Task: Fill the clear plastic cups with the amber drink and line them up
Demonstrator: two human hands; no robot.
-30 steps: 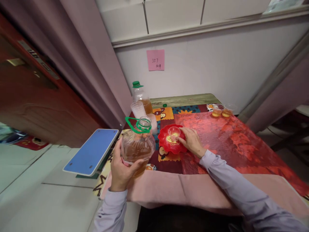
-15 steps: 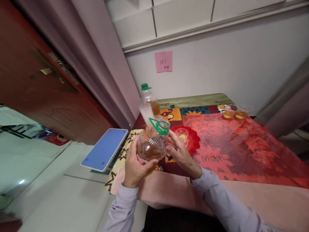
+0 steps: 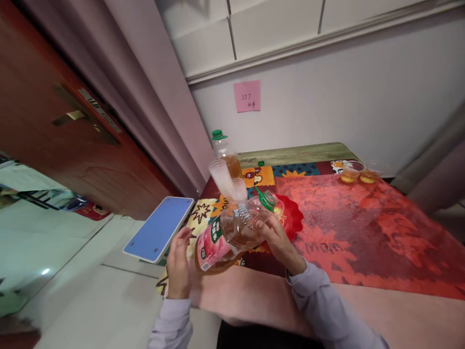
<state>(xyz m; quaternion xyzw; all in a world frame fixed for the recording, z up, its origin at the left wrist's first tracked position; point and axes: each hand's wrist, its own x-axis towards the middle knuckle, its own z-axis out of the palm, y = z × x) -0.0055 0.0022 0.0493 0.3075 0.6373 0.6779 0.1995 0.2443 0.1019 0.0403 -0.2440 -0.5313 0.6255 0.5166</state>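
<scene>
A large clear plastic juice bottle (image 3: 212,245) with a pink label and brown liquid leans to the right in front of me. Its uncapped mouth, with a green handle ring, points toward the red scalloped bowl (image 3: 295,220). My right hand (image 3: 278,242) is closed on the bottle's shoulder, below the neck. Beside the base, my left hand (image 3: 178,264) is open, its fingers stretched up; whether it touches the bottle is unclear. Inside the bowl stands a clear cup (image 3: 279,212), partly hidden behind the bottle neck.
Behind the bottle lean stacked clear cups (image 3: 220,175), next to a second, green-capped bottle (image 3: 231,164). A loose green cap (image 3: 260,163) lies at the back. Two cups (image 3: 349,177) with yellow liquid stand back right. A blue-topped stool (image 3: 160,228) is left of the table.
The bottle has tipped over to the right, its mouth lower and nearer the bowl, its label now showing. My left hand has let go and moved left; my right hand has taken hold of the shoulder.
</scene>
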